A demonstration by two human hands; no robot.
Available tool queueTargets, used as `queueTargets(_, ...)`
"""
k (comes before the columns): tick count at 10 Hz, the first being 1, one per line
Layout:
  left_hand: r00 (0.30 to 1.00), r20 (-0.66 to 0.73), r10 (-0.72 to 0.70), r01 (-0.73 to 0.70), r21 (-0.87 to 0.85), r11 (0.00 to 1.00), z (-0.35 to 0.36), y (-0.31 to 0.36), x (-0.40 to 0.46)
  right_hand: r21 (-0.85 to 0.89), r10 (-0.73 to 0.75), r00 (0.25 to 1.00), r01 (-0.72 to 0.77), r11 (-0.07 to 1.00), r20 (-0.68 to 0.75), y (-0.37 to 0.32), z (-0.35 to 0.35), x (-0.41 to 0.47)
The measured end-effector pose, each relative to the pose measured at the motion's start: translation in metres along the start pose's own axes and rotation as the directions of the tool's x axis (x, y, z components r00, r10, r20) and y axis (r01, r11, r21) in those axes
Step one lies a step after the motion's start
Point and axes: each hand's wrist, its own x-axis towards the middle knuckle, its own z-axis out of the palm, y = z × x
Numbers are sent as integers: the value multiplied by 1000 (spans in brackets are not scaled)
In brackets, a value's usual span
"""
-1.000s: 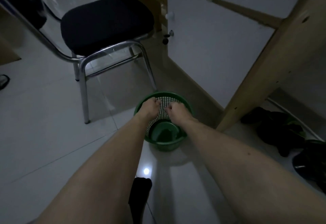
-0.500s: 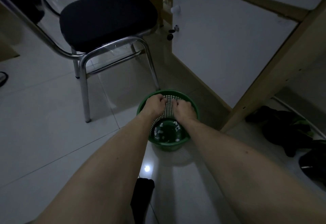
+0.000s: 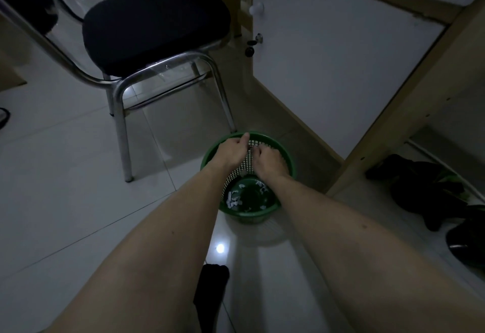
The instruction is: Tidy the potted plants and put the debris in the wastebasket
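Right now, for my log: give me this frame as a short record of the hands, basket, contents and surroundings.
left hand: over the basket, fingers curled, thumb out
right hand: over the basket, fingers curled, close beside the left
basket: green mesh, upright on the floor
debris: pale bits on the basket bottom
chair: black seat, metal legs, behind and left of the basket
cupboard door: white, behind and right of the basket
grasp: cannot tell if either hand holds anything

Basket mouth: wastebasket is standing open-topped, both hands crowding it.
Behind-left: chair leg is touching the rim.
Right: cabinet is standing near.
Left: floor is lying bare.
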Motion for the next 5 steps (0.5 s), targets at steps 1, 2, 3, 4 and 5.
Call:
queueTargets(1,999,-31,6,-4,63,998,-1,-2,-1,16,5,1000,-5,1000,7,-1,-4,-1)
queueTargets(2,995,-72,68,-59,120,991,-4,-6,-5,-2,-4,1000,4,1000,-24,-4,-9,-3)
queueTargets(3,983,-121,136,-110,201,973,-9,-9,-14,-11,-31,999,31,999,-14,-13,-18,-10)
queueTargets(4,975,-138,175,-131,278,951,-17,-6,-28,-11,-113,993,114,993,39,-23,-38,-22)
queueTargets(5,980,-162,117,-57,333,941,-21,12,-48,-35,-190,976,195,980,102,-32,-66,-33)
